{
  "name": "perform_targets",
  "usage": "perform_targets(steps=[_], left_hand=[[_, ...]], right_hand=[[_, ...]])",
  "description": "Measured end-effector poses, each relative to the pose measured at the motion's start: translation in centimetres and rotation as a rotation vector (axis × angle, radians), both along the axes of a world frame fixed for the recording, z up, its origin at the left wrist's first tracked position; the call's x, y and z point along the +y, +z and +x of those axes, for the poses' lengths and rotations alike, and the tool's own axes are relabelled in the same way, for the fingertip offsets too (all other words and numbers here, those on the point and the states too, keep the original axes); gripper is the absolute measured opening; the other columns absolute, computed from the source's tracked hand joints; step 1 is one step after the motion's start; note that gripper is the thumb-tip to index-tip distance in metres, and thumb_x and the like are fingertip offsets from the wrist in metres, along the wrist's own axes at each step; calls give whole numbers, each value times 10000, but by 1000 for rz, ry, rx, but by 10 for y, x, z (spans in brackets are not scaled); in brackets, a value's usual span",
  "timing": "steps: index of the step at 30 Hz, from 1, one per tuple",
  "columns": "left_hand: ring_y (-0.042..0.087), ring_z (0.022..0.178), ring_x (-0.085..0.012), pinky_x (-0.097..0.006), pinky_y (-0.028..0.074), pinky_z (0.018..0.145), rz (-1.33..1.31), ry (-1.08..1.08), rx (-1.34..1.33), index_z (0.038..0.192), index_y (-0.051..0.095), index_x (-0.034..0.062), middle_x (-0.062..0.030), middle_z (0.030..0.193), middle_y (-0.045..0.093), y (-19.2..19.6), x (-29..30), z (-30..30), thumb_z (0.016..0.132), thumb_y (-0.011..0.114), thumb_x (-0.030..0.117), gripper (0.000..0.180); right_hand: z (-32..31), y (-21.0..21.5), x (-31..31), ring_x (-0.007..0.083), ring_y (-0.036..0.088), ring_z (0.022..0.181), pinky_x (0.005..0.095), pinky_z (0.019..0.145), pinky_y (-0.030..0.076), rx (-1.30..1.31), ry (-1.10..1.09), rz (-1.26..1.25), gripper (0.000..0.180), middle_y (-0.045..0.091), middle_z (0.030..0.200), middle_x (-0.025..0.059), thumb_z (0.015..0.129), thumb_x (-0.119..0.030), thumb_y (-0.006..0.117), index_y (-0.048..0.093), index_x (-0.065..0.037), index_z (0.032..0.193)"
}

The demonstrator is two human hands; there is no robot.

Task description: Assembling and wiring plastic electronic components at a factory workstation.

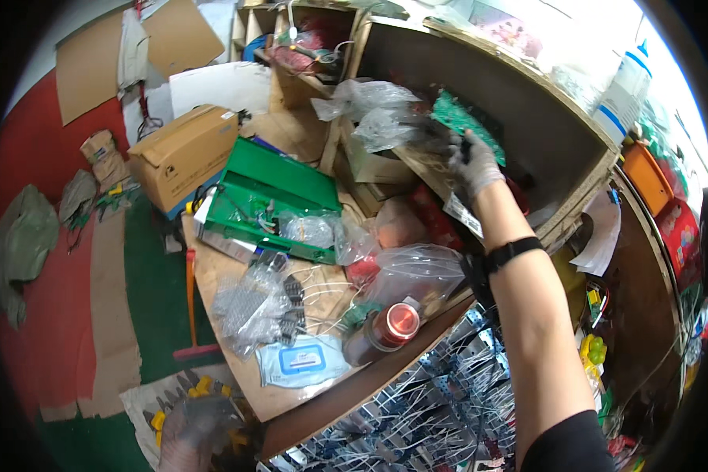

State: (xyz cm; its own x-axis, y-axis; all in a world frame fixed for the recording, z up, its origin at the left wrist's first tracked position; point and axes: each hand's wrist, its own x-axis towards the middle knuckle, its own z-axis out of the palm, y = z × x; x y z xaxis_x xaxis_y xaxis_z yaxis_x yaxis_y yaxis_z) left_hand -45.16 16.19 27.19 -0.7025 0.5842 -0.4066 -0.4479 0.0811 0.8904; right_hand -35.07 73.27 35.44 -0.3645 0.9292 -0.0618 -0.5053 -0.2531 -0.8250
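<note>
While the bare right forearm stretches up from the lower edge, the gloved right hand (480, 168) is at the mouth of a wooden shelf (539, 122), its fingers partly bent beside a green board (451, 114). Some fingers overlap the board's lower part, yet blur and a dark patch around the fingertips hide whether they grip it, so I cannot tell how far the hand is open or what it has hold of. The left hand (199, 433) seems to be the smeared shape at the lower left, near some yellow-handled tools (159, 422); its grip cannot be made out either.

I judge the step in hand to be reaching for or handling the board at the shelf. From this pose, the next move calls for a sure hold on the board's edge and some care around the clear plastic bags (385, 130) just to its left.

The board lies slantwise in the shelf opening, its upper end toward the left. It looks flat, thin and bright green, with a finely speckled face like a circuit panel, though the detail is too small to confirm. Below and to the left, the bench (279, 405) carries an open green toolbox (256, 177) and bubble wrap (248, 311).
</note>
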Motion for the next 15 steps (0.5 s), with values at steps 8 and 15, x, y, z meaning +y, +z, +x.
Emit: perform_targets(steps=[8, 15], left_hand=[[588, 950, -174, -287, 471, 855, -30, -133, -81, 1175, 564, -14, -83, 1050, 618, -26, -39, 6, 887, 603, 144, 331], [591, 952, -172, -291, 476, 870, -88, -186, 30, 1154, 578, -37, -89, 1036, 626, -9, -29, 14, 886, 593, 165, 336]], right_hand=[[-32, -52, 31, 175, 557, 511, 264, 423, 453, -53, 180, -89, 223, 603, 698, 99, 1011, -290, 395, 501, -95, 989], [-24, -52, -8, 316, 671, 831, 395, 666, 602, 106, -163, -271, 348, 647, 1005, 208, 948, -357, 549, 423, -43, 1032]])
